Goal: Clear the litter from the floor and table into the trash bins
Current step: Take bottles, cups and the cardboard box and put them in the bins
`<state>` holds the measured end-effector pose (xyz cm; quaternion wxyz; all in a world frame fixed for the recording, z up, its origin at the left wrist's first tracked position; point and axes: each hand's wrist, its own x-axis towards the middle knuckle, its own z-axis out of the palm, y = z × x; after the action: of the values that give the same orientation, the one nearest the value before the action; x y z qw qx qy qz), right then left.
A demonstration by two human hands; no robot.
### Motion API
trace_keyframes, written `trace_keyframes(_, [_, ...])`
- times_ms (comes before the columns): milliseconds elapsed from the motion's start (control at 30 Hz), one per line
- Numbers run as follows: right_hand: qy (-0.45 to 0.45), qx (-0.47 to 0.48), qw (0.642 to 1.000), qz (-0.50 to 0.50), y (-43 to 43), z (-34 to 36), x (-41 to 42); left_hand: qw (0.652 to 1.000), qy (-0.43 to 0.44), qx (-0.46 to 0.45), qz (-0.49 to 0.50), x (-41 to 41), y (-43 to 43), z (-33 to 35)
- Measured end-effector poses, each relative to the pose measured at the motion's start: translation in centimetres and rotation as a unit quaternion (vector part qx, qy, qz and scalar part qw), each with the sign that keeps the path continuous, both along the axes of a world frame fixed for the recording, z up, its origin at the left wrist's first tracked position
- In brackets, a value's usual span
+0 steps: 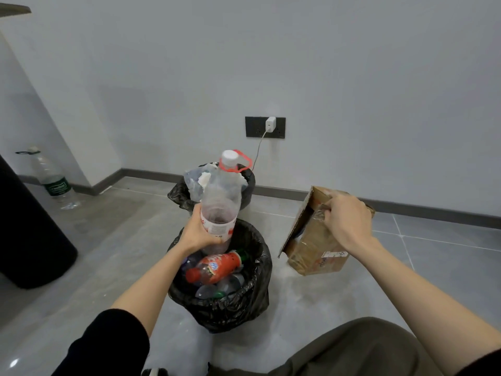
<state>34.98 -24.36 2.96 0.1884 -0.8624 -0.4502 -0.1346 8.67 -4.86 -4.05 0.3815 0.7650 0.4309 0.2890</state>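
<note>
near bin (252, 270): part full | left hand (199, 232) grips clear bottle (221, 196) above it | right hand (348, 219) holds cardboard box (314, 240) beside it | green-label bottle (55, 183) well left, still on floor

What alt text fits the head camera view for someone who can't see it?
A person's left hand holds a large clear bottle cap up over a black-lined trash bin that holds bottles, while the right hand grips an open cardboard box beside it. A second lined bin stands behind.
</note>
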Motion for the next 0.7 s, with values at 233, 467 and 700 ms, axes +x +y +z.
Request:
trace_keyframes(233, [-0.010,0.006,1.000,0.007,0.5,0.4,-0.1,0.980,-0.076,-0.118,0.141,-0.3,-1.0,-4.0])
trace_keyframes(467, [-0.015,0.001,1.000,0.007,1.1,0.8,0.3,0.941,-0.016,-0.306,0.146,1.6,0.4,-7.9])
trace_keyframes(700, [-0.013,0.025,0.999,0.015,1.9,2.7,-1.0,0.944,-0.063,-0.293,0.139,-0.4,-1.3,-2.1])
